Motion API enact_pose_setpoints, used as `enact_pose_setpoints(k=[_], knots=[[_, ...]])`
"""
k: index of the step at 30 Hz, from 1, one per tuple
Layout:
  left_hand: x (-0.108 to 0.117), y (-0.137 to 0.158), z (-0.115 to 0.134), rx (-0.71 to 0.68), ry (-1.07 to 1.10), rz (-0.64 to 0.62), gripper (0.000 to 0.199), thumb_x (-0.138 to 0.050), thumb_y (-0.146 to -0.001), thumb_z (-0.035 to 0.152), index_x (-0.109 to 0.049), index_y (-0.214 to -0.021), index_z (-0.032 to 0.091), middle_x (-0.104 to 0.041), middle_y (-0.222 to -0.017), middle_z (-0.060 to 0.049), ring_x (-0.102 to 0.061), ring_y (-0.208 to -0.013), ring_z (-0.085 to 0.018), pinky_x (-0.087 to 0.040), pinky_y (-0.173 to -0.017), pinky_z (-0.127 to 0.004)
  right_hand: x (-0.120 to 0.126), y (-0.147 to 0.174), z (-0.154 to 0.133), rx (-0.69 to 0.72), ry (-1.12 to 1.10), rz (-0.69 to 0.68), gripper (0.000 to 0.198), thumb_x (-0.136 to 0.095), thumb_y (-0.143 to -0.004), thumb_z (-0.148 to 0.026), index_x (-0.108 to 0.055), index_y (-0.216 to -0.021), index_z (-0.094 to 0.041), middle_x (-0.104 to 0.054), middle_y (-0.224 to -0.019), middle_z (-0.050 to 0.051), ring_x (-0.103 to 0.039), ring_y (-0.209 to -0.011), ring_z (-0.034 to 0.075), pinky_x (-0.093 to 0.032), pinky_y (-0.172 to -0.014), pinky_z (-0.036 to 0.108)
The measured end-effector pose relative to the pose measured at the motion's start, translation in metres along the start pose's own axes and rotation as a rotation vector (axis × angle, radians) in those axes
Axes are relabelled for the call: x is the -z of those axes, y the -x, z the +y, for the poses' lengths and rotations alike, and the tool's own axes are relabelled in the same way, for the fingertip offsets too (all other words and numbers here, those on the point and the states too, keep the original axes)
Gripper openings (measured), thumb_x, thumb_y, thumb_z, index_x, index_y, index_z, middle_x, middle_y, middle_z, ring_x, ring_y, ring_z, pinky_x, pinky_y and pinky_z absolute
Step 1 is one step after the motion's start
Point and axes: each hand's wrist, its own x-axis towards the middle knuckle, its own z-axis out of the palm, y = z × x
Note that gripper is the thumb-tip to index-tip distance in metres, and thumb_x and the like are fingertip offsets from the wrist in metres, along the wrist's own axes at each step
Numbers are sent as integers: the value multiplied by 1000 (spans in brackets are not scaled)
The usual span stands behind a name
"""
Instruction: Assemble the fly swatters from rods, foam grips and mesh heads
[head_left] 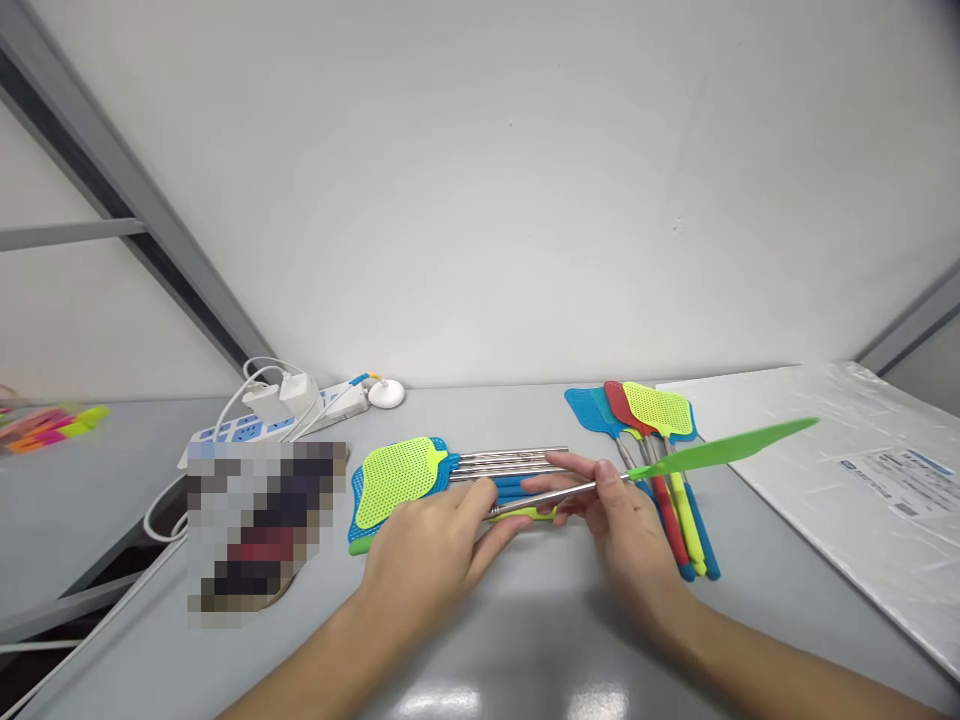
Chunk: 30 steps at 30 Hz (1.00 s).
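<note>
Between my two hands is a green fly swatter point(724, 449) with a metal telescopic rod, its head pointing right and seen nearly edge-on. My left hand point(435, 535) is closed around the rod's left end, hiding the grip. My right hand point(626, 520) pinches the rod close to the head, thumb on top. Behind my left hand lies a stack of swatters, a yellow-green swatter head point(397, 482) on top, with metal rods point(514, 460) and blue grips pointing right. Beyond my right hand lies a fanned group of blue, red and yellow swatters point(660, 410), grips toward me.
A power strip point(251, 430) with white plugs and cables stands at the back left, beside a round white device point(386, 393). A blurred-out object point(262, 535) lies left of the stack. A white wrapped package point(847, 480) with a label covers the table's right side.
</note>
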Motion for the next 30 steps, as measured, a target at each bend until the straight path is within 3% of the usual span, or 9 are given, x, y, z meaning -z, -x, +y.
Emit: enact_pose_setpoints(k=[5, 10, 12, 14, 16, 18, 22, 25, 30], knots=[[6, -2, -2, 89, 271, -9, 32, -32, -99, 46, -51, -89, 22, -63, -69, 1, -55, -56, -15, -32, -53, -26, 17, -17, -18, 52, 63, 3, 48, -52, -89, -59, -64, -124, -29, -68, -102, 5, -60, -75, 16, -48, -75, 33], [13, -1, -1, 163, 555, -75, 28, -32, -99, 43, -49, -90, 23, -55, -71, 2, -49, -63, -15, -33, -58, -27, 35, -31, -41, -16, -261, 13, 50, -68, -75, -62, -67, -111, -27, -58, -90, 3, -50, -67, 14, -47, -60, 28], [17, 0, 2, 195, 755, -209, 29, -35, -98, 46, -51, -92, 23, -52, -75, 2, -47, -65, -13, -35, -58, -26, 41, -36, -48, -29, -323, 29, 34, -73, -74, -53, -67, -92, -25, -53, -81, 0, -46, -65, 13, -47, -60, 28], [20, 1, 4, 224, 1025, -461, 29, -39, -97, 50, -51, -100, 24, -48, -75, 4, -44, -58, -10, -35, -52, -23, 46, -38, -52, 1, -300, 75, 24, -75, -76, -39, -59, -75, -22, -43, -69, -3, -39, -59, 11, -45, -58, 27], [20, 1, 5, 235, 1262, -697, 31, -41, -96, 51, -49, -109, 25, -45, -74, 5, -42, -49, -7, -33, -44, -21, 49, -41, -54, 70, -219, 146, 29, -72, -80, -31, -49, -66, -21, -30, -61, -6, -30, -54, 10, -41, -54, 25], [17, 0, 3, 237, 1381, -808, 33, -41, -96, 51, -50, -112, 24, -45, -71, 6, -40, -43, -5, -33, -41, -20, 53, -43, -54, 135, -153, 233, 35, -68, -83, -30, -41, -63, -22, -22, -59, -7, -24, -53, 10, -36, -50, 25], [10, -5, -8, 319, 1446, -810, 38, -45, -94, 54, -56, -103, 19, -37, -65, 8, -28, -44, -4, -33, -41, -19, 62, -52, -53, 231, -119, 421, 37, -62, -87, -32, -35, -63, -23, -19, -57, -8, -23, -52, 10, -35, -49, 25], [6, -8, -15, 429, 1505, -733, 40, -48, -92, 58, -58, -97, 19, -25, -60, 9, -18, -47, -5, -24, -40, -17, 65, -56, -48, 320, -78, 527, 34, -60, -87, -30, -34, -65, -23, -20, -57, -9, -22, -50, 10, -33, -47, 24], [-3, -7, -11, 414, 1526, -586, 41, -50, -91, 57, -58, -91, 17, -25, -55, 10, -17, -44, -5, -18, -40, -19, 40, -43, -30, 269, -89, 578, 37, -54, -91, -39, -30, -67, -24, -22, -53, -10, -23, -46, 9, -29, -43, 23]])
